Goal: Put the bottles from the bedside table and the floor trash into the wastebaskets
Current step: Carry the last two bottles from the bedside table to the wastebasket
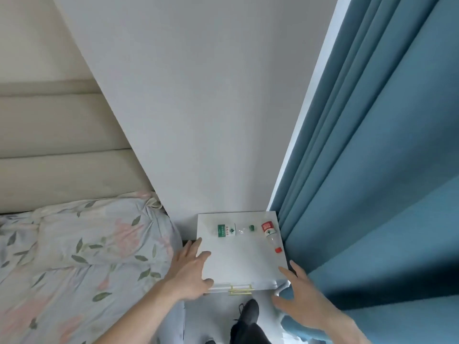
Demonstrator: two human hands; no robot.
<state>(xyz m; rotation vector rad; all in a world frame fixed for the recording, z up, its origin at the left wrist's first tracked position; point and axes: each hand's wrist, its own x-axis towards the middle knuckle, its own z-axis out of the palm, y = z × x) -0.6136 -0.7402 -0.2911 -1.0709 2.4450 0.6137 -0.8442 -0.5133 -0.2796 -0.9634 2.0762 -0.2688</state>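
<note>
Two bottles (226, 230) (270, 234) lie on the bedside table (243, 264), one left, one right, a loose cap (252, 227) seemingly between them; bed (74, 256) left, curtain (372, 194) right, wall (198, 108) behind

Both forearms are bare — no sleeves show; below, dark trousers (250, 331) and a black lace-up shoe (249, 310).

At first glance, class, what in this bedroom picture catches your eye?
Two plastic bottles lie on their sides on the white bedside table: the green-labelled bottle at the back, the red-capped bottle by the blue curtain. The left hand and right hand reach in, open and empty.
</note>
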